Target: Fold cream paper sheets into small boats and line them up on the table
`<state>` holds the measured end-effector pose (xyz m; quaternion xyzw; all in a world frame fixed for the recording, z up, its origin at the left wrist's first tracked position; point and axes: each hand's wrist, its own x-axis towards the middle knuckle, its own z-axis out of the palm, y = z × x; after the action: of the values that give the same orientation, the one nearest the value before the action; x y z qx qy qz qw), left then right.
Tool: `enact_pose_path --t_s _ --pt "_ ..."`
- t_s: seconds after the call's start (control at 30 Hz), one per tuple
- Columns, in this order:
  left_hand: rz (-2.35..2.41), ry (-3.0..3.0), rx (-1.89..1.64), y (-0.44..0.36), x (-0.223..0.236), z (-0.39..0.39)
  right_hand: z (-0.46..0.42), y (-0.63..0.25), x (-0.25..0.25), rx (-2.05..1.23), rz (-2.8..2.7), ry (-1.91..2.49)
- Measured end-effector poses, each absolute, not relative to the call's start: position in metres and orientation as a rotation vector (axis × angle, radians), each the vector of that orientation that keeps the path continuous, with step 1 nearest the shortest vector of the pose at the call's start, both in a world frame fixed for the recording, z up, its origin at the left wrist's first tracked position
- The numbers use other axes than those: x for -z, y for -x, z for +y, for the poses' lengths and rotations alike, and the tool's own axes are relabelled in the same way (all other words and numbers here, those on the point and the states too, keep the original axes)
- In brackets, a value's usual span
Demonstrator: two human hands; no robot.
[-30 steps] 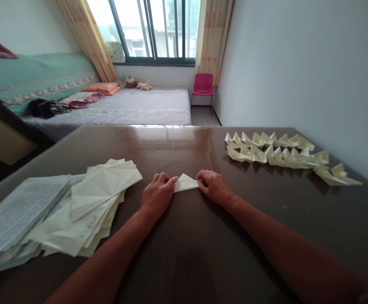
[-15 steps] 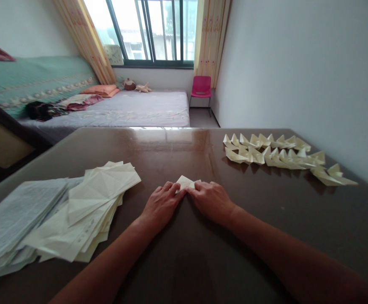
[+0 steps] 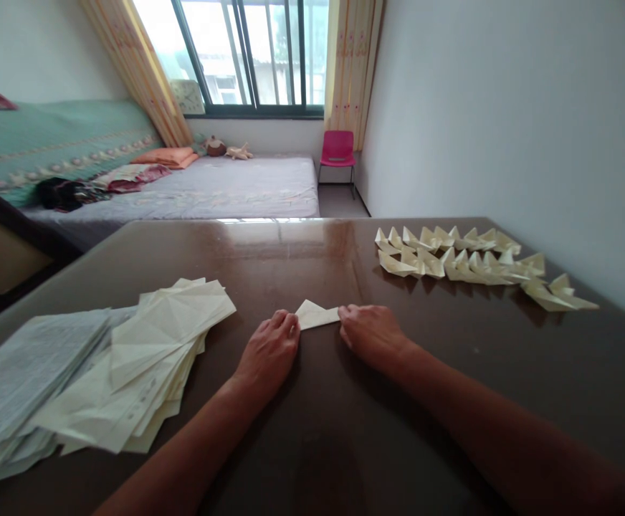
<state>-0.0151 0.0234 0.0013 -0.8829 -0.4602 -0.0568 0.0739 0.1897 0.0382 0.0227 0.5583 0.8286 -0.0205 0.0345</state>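
Observation:
A small folded piece of cream paper (image 3: 315, 316) lies on the brown table between my hands, with a pointed peak on its upper edge and a straight band below. My left hand (image 3: 273, 342) is closed at its left end, the fingers bent over the edge. My right hand (image 3: 373, 331) pinches the right end between thumb and fingers. Both ends of the paper are hidden under the fingers. To the left lies a loose stack of creased cream sheets (image 3: 170, 330); at the far right stand rows of folded paper boats (image 3: 468, 266).
A thick pile of greyish printed paper (image 3: 33, 373) lies at the table's left, partly under the cream sheets. Beyond the glossy brown table (image 3: 291, 251) are a bed (image 3: 248, 183) and a pink chair (image 3: 337, 149). A white wall (image 3: 506, 107) runs along the right.
My hands have moved apart from the middle of the folded paper to its two ends, so more of its front shows. The view has shifted slightly.

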Motion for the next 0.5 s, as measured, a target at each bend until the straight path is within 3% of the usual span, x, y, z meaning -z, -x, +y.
enact_pose_path --t_s 0.1,0.2,0.37,0.5 --pt "-1.33 2.717 0.371 0.015 0.008 0.027 0.056 -0.202 -0.014 0.126 2.68 -1.88" --pt "-1.364 2.686 0.494 0.015 0.017 0.032 0.07 -0.211 0.001 0.46 2.775 -1.93" --pt "-1.376 2.605 0.451 0.012 0.021 0.036 0.077 -0.216 0.012 0.969 2.92 -1.876" --pt "-1.41 2.616 0.363 0.011 0.017 0.034 0.077 -0.217 0.012 1.168 3.033 -1.624"
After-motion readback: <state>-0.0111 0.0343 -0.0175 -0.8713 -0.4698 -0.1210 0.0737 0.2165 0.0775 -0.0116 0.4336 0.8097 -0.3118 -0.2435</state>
